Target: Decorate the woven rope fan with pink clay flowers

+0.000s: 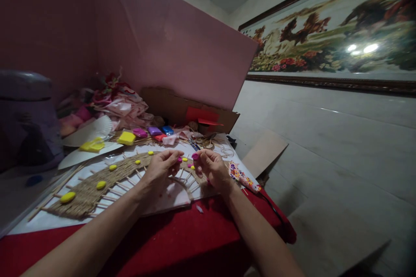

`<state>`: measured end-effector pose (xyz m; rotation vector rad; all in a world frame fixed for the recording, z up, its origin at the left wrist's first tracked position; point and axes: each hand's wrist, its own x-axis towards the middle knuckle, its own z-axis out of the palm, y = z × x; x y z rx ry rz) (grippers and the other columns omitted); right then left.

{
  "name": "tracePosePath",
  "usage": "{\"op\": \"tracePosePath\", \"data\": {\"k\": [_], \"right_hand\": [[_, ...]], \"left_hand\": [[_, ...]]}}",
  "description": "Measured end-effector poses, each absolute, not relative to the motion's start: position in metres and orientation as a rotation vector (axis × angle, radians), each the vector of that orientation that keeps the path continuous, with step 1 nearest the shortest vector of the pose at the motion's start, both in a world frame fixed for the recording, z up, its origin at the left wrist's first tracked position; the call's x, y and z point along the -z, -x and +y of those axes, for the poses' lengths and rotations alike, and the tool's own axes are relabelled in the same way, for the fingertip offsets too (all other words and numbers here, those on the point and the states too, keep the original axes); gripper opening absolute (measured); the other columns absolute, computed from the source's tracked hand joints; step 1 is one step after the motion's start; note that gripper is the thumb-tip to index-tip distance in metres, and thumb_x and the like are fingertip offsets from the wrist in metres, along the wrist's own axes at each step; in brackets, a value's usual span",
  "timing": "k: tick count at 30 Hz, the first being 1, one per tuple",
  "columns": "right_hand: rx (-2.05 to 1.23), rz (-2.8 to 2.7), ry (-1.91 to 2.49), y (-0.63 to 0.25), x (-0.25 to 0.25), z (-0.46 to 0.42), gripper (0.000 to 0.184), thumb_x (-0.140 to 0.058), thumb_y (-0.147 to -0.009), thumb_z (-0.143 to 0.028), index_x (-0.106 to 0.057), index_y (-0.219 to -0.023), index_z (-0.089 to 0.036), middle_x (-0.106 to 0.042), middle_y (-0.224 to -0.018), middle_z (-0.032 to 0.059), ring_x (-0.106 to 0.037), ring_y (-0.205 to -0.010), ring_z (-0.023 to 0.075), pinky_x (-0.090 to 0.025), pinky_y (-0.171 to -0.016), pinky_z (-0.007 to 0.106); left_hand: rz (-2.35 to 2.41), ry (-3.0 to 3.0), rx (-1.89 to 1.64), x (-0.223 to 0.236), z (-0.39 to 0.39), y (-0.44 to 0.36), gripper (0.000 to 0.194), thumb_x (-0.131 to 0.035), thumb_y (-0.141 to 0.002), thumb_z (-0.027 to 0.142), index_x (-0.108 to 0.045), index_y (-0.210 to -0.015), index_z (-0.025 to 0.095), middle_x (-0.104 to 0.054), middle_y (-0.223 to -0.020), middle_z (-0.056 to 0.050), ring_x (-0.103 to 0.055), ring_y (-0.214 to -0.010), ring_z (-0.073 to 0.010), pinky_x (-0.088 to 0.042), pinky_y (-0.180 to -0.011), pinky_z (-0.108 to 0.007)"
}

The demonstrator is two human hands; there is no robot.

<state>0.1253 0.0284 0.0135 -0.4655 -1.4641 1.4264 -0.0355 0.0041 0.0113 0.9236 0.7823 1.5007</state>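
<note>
Both hands are raised over a fan-shaped piece of woven twine on sticks (87, 201), which lies on white paper. My left hand (162, 165) pinches a small bit of magenta clay (179, 160) between thumb and fingertips. Another magenta lump of clay (195, 156) sits in the pinch of my right hand (212, 169). The two lumps are apart. Several yellow clay discs (68, 197) are spaced along the woven band, and tiny magenta bits lie near its right part, partly hidden by my right hand.
Packs of clay, among them a yellow block (126, 138) and a purple pack (154, 131), line the back. Scissors (194, 143) lie near twine. A flower-patterned glue gun (242, 176) with a cord rests at right. A lilac appliance (27, 121) stands at left, cardboard (162, 101) behind.
</note>
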Motion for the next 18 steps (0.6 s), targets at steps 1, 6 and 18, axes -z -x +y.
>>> {"op": "tracePosePath", "data": {"k": [1,6,18], "right_hand": [[-1.403,-1.472,0.482,-0.125,-0.0141,0.0288,0.029,-0.067,-0.073,-0.042,-0.062,-0.079,-0.015,-0.057,-0.063,-0.0004,-0.046,-0.046,0.0069,-0.037,-0.04,0.019],[-1.206,-1.528,0.578,-0.1209,-0.0123,0.0298,0.026,-0.075,-0.064,-0.035,-0.059,-0.074,-0.017,-0.056,-0.058,-0.0036,-0.049,-0.045,0.008,-0.041,-0.041,0.02],[-0.3,-1.902,0.624,-0.1232,-0.0076,0.0234,0.016,-0.068,-0.074,-0.025,-0.057,-0.065,-0.018,-0.053,-0.062,-0.0019,-0.046,-0.056,0.01,-0.038,-0.053,0.022]], "left_hand": [[0.764,-0.931,-1.476,-0.0118,0.0028,0.0349,0.032,-0.076,-0.058,0.038,-0.059,-0.066,0.011,-0.053,-0.049,0.002,-0.044,-0.04,-0.0054,-0.029,-0.039,-0.018],[0.722,-0.993,-1.38,-0.0093,0.0007,0.0335,0.03,-0.077,-0.057,0.034,-0.06,-0.069,0.013,-0.058,-0.056,0.0,-0.046,-0.04,-0.0062,-0.028,-0.037,-0.018],[0.818,-1.221,-1.126,-0.0094,-0.0034,0.0374,0.032,-0.07,-0.065,0.045,-0.068,-0.066,0.013,-0.05,-0.046,0.001,-0.033,-0.035,-0.0045,-0.017,-0.036,-0.019]]}}
